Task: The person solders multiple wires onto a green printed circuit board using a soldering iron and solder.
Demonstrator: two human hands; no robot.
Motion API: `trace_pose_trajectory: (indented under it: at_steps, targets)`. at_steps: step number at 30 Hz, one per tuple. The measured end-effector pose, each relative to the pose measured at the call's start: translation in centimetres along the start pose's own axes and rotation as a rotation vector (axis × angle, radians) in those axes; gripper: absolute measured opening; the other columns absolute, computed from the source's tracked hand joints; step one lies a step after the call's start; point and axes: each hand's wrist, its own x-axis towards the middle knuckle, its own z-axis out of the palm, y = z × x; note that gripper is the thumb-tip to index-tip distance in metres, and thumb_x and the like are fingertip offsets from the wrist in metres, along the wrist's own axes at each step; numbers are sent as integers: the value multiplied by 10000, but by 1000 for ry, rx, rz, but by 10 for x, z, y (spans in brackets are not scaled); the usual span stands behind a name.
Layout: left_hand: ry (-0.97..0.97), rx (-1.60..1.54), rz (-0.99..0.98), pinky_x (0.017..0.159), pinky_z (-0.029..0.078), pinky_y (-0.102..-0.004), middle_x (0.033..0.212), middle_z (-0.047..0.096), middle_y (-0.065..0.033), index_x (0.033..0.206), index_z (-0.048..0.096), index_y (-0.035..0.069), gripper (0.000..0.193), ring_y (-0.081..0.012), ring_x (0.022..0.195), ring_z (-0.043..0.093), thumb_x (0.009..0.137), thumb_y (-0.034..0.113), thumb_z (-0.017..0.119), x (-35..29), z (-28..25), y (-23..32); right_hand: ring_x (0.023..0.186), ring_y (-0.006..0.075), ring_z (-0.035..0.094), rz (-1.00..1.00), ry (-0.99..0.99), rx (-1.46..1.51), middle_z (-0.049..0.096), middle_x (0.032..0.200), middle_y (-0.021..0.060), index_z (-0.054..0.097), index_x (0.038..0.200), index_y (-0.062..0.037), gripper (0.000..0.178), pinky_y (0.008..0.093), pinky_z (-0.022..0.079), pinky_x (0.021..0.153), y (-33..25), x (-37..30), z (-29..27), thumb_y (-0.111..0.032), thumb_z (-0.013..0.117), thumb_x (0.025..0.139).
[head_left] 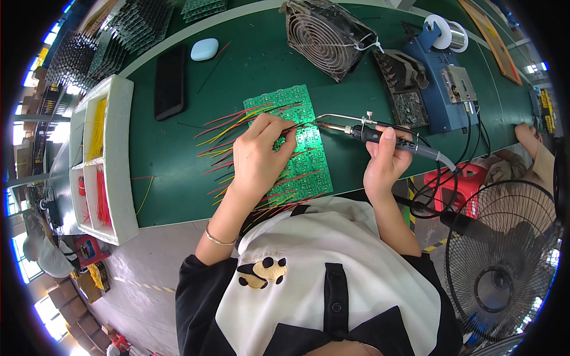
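Observation:
A green circuit board panel (309, 160) lies on the table in front of me, with several red, yellow and black wires (222, 133) sticking out over its left side. My left hand (261, 151) is over the panel, its thumb and fingertips pinched on a thin dark wire (291, 127). In my right hand (386, 157) is a soldering iron (371, 134) with a thin metal solder feed tube (341, 117) fixed along it. The iron's tip points left and meets the panel's upper right part, close to the end of the held wire.
A white foam box (122, 160) with yellow and red wires stands at the left. Beyond it are a black phone (170, 82) and a pale blue case (204, 49). A small fan (317, 38), a soldering station (436, 89) and a solder spool (454, 37) stand farther back. Cables (439, 184) hang at the right.

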Motion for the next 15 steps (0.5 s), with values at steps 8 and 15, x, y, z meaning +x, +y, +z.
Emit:
trace_pose_trajectory:
  at_steps: [8,15]
  targets:
    - [44,11,52,490,453,-295,749,574,-43,762,625,42,78,-199,559,571,694,39,663,-1,2,-4,482,50,342,-15,-7,-1,415,602,5,485,833,-3,179,211,255,437,-1,0,1,-166,474,907]
    - [35,19,53,486,449,-299,748,572,-44,765,625,39,79,-202,550,564,695,41,662,-2,2,-5,482,52,351,-48,1,-28,418,602,10,488,832,4,189,208,264,437,-2,-1,3,-171,479,905]
